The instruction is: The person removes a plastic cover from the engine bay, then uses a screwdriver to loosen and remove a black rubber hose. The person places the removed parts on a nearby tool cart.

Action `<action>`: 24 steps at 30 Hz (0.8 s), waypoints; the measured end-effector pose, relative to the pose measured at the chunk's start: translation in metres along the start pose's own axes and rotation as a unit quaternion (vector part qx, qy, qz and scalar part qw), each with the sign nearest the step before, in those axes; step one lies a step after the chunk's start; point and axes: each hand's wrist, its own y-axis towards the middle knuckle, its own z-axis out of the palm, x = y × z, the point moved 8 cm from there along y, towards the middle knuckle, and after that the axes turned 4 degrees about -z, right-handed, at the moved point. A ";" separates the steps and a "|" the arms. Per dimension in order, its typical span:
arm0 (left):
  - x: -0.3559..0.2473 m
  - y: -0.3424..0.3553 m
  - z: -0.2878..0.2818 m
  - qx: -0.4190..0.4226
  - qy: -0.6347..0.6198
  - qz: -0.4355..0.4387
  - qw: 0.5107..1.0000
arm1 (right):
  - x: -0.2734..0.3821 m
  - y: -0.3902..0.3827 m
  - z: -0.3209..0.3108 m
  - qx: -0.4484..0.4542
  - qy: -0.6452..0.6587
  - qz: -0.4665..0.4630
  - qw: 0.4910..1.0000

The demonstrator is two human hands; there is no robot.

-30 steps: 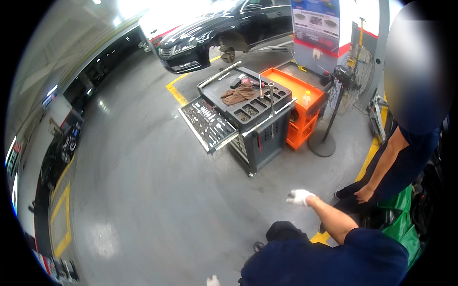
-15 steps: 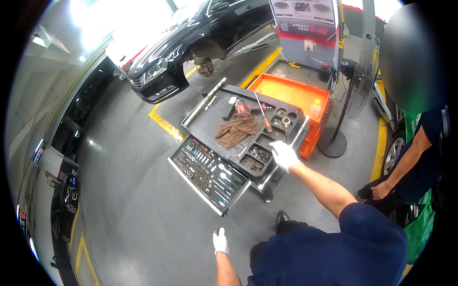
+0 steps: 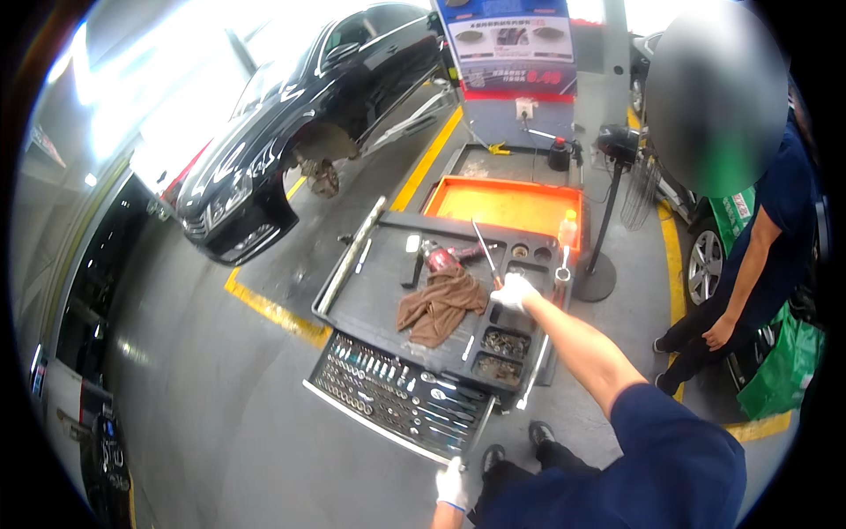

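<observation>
My right hand (image 3: 514, 292), in a white glove, reaches over the black tool cart (image 3: 374, 286). Its fingers are closed at the orange handle of a long screwdriver (image 3: 497, 280), whose shaft points away from me. Left of it lie a crumpled brown cloth (image 3: 438, 309) and a red power tool (image 3: 438, 255). My left hand (image 3: 451, 485), gloved as well, is low by the front corner of the open drawer (image 3: 379, 401). Its fingers are curled, and what they hold, if anything, is hidden. Rows of sockets and hand tools fill that drawer.
An orange tray (image 3: 493, 201) stands behind the cart, with a floor fan (image 3: 619, 141) to its right. A black car (image 3: 256, 176) with a wheel off is at the far left. A person (image 3: 749, 264) stands at right beside a green cover (image 3: 780, 370).
My right hand has moved from the cart's right edge inward to the screwdriver handle. My left hand has come closer to the drawer's corner. The whole view has shifted.
</observation>
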 end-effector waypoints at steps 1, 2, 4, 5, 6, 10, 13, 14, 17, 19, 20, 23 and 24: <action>-0.005 -0.002 0.009 0.056 0.002 -0.040 0.998 | 0.004 -0.018 -0.010 -0.002 0.092 -0.016 0.996; -0.008 -0.001 0.014 0.055 -0.008 -0.051 0.997 | 0.012 -0.052 -0.015 0.001 0.181 -0.032 0.983; -0.017 0.004 0.022 0.118 -0.018 -0.071 0.990 | 0.040 -0.140 -0.031 -0.031 0.281 -0.063 0.957; -0.021 0.011 0.028 0.144 0.002 -0.074 0.987 | 0.045 -0.188 -0.033 -0.007 0.345 -0.067 0.936; -0.035 0.012 0.036 0.173 0.096 -0.056 0.979 | 0.044 -0.234 -0.036 0.011 0.408 -0.074 0.910; -0.171 -0.104 0.124 0.187 0.128 0.273 0.935 | -0.001 -0.415 -0.032 -0.014 0.478 -0.023 0.878; -0.213 -0.241 0.219 0.452 0.046 0.299 0.839 | -0.025 -0.524 -0.049 -0.074 0.341 -0.011 0.937; -0.210 -0.288 0.247 0.549 0.036 0.322 0.770 | -0.040 -0.561 -0.047 -0.104 0.377 0.032 0.920; -0.149 -0.412 0.293 0.695 0.152 0.376 0.594 | -0.083 -0.666 -0.036 -0.211 0.408 0.062 0.886; -0.084 -0.472 0.312 0.732 0.199 0.330 0.563 | -0.115 -0.741 -0.021 -0.280 0.448 0.080 0.845; -0.045 -0.506 0.317 0.757 0.216 0.291 0.544 | -0.132 -0.780 -0.013 -0.304 0.461 0.095 0.828; 0.058 -0.597 0.320 0.746 0.278 0.241 0.555 | -0.172 -0.895 0.010 -0.372 0.533 0.112 0.752; 0.090 -0.622 0.321 0.740 0.298 0.245 0.551 | -0.184 -0.930 0.017 -0.386 0.577 0.102 0.712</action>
